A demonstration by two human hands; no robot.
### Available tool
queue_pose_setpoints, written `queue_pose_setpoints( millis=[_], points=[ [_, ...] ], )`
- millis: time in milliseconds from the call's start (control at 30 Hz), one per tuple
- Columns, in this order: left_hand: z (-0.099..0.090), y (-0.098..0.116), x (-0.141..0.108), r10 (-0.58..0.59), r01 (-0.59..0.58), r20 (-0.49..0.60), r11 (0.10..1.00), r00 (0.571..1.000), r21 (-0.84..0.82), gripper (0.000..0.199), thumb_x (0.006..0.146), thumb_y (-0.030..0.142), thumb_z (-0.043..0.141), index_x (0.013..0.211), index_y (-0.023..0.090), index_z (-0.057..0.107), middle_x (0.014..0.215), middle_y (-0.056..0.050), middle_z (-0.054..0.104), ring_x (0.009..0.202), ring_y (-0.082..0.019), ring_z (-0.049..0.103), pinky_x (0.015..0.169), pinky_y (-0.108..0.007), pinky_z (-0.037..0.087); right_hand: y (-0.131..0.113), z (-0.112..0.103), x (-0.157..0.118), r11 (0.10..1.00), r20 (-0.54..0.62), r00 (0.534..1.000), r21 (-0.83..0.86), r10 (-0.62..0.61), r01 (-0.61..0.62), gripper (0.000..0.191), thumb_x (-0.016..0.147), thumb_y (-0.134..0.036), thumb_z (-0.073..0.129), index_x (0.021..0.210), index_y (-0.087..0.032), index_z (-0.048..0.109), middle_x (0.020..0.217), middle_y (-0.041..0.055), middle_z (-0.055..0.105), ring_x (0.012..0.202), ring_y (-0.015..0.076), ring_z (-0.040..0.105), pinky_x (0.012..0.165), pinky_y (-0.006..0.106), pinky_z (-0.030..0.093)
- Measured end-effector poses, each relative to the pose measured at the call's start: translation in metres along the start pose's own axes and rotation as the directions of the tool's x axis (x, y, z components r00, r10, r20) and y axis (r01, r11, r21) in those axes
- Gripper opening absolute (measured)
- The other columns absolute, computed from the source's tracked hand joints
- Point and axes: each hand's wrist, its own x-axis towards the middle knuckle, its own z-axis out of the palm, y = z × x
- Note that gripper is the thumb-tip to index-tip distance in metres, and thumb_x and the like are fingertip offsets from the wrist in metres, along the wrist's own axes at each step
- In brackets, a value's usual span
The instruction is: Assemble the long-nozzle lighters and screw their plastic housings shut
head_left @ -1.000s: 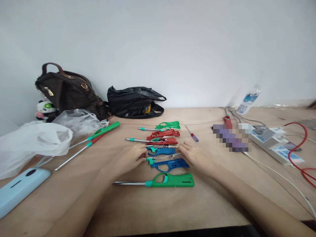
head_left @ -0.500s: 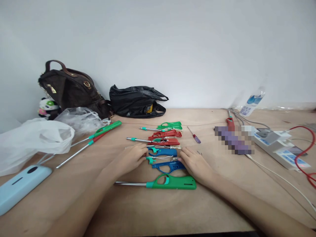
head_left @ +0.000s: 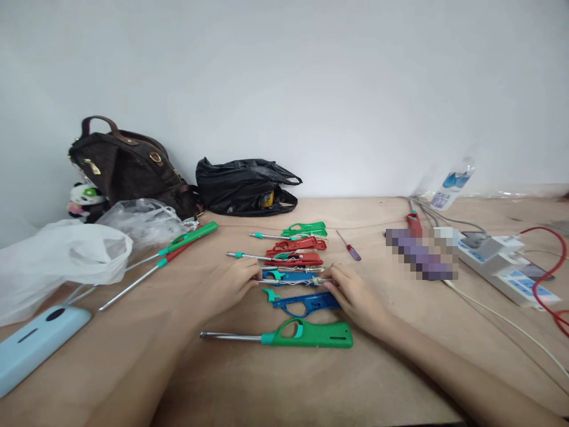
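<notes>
My left hand (head_left: 240,281) is closed, its fingers pinching the metal tube end of a wired lighter core (head_left: 296,281). My right hand (head_left: 358,293) is closed on the other end of that core, by its pale clear end piece. The core lies over a blue lighter shell half (head_left: 288,275) that has a teal trigger in it. Closer to me is a second blue shell half (head_left: 306,303), partly under my right fingers, with a loose teal trigger (head_left: 270,295) at its left. A whole green lighter (head_left: 313,334) lies nearest me.
Beyond my hands lie opened red lighter halves (head_left: 302,244), green halves (head_left: 306,228) and a screwdriver (head_left: 349,247). On the left are assembled lighters (head_left: 178,249), plastic bags (head_left: 66,261) and a light-blue device (head_left: 42,347). A power strip (head_left: 502,267) with cables stands right.
Both hands have shifted slightly away from me, carrying the wired core from between the blue halves to over the farther one. The loose teal trigger stays behind. The view has tilted slightly.
</notes>
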Motion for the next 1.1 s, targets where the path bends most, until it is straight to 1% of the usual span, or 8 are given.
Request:
queue_pose_setpoints(
  millis=[233,433,600,733,800,900,1000,1100],
  points=[
    [-0.003,-0.001,-0.003,0.03,-0.03,-0.002,0.999,1.0,-0.018,0.016,0.089,0.022,0.046,0.085,0.021,0.061,0.086,-0.003,0.062,0.083,-0.02,0.057,0.076,-0.03,0.044,-0.002,-0.011,0.001,0.986,-0.063,0.998,0.163,-0.013,0.023,0.017,0.097,-0.027,0.04,0.1,-0.021,0.056,0.1,0.0083,0.057,0.097,0.0213,0.057,0.088,0.036,0.046],
    [-0.006,0.006,-0.001,0.004,-0.004,0.006,1.0,1.0,-0.023,0.017,0.087,0.017,0.043,0.084,0.02,0.059,0.087,-0.003,0.062,0.082,-0.02,0.057,0.074,-0.031,0.044,-0.005,-0.008,0.0,0.965,0.03,0.994,0.238,0.105,-0.109,0.017,0.097,-0.028,0.04,0.103,-0.021,0.054,0.1,0.0066,0.065,0.092,0.0219,0.061,0.081,0.035,0.047],
    [-0.016,0.015,0.001,-0.009,0.005,-0.055,0.996,0.998,-0.084,0.018,0.091,0.023,0.041,0.087,0.019,0.058,0.091,-0.003,0.063,0.087,-0.021,0.057,0.078,-0.032,0.044,-0.006,-0.008,0.0,0.952,0.056,0.993,0.284,0.108,-0.119,0.019,0.098,-0.029,0.038,0.106,-0.021,0.054,0.104,0.006,0.066,0.094,0.021,0.061,0.084,0.034,0.045],
    [-0.019,0.017,0.0,-0.025,0.016,-0.079,0.994,0.997,-0.107,0.018,0.091,0.025,0.042,0.088,0.019,0.058,0.093,-0.004,0.064,0.089,-0.021,0.058,0.08,-0.033,0.044,-0.009,-0.008,0.0,0.935,0.095,0.987,0.321,0.127,-0.151,0.019,0.099,-0.028,0.037,0.107,-0.021,0.053,0.099,0.005,0.066,0.09,0.0202,0.061,0.083,0.034,0.045],
    [-0.02,0.017,0.0,-0.004,-0.002,-0.051,0.993,0.999,-0.119,0.018,0.09,0.024,0.042,0.084,0.019,0.058,0.09,-0.003,0.064,0.085,-0.02,0.058,0.077,-0.031,0.044,-0.009,-0.009,0.0,0.934,0.09,0.989,0.328,0.118,-0.141,0.017,0.099,-0.029,0.039,0.106,-0.021,0.054,0.099,0.0052,0.065,0.091,0.0202,0.06,0.083,0.034,0.045],
    [-0.021,0.018,-0.001,0.039,-0.037,0.008,0.988,0.999,-0.15,0.015,0.087,0.021,0.045,0.082,0.019,0.059,0.084,-0.003,0.064,0.079,-0.019,0.058,0.072,-0.029,0.043,-0.004,-0.013,0.001,0.954,0.091,0.995,0.294,0.031,-0.056,0.015,0.097,-0.028,0.046,0.099,-0.021,0.058,0.103,0.0065,0.06,0.096,0.0203,0.058,0.085,0.035,0.045],
    [-0.021,0.021,-0.002,0.054,-0.037,0.091,0.983,0.994,-0.18,0.012,0.084,0.02,0.049,0.083,0.018,0.061,0.079,-0.002,0.064,0.073,-0.018,0.057,0.066,-0.027,0.041,0.003,-0.019,0.002,0.975,0.138,0.989,0.222,-0.049,0.017,0.013,0.095,-0.025,0.051,0.097,-0.021,0.063,0.102,0.0067,0.056,0.097,0.0207,0.055,0.088,0.037,0.044],
    [-0.019,0.026,-0.002,0.051,-0.016,0.172,0.98,0.984,-0.198,0.012,0.082,0.021,0.051,0.08,0.017,0.062,0.076,-0.002,0.063,0.068,-0.017,0.055,0.061,-0.026,0.039,0.009,-0.023,0.002,0.988,0.183,0.981,0.147,-0.064,0.037,0.012,0.093,-0.022,0.053,0.096,-0.022,0.065,0.1,0.0066,0.057,0.096,0.0213,0.054,0.088,0.038,0.044]
  ],
)
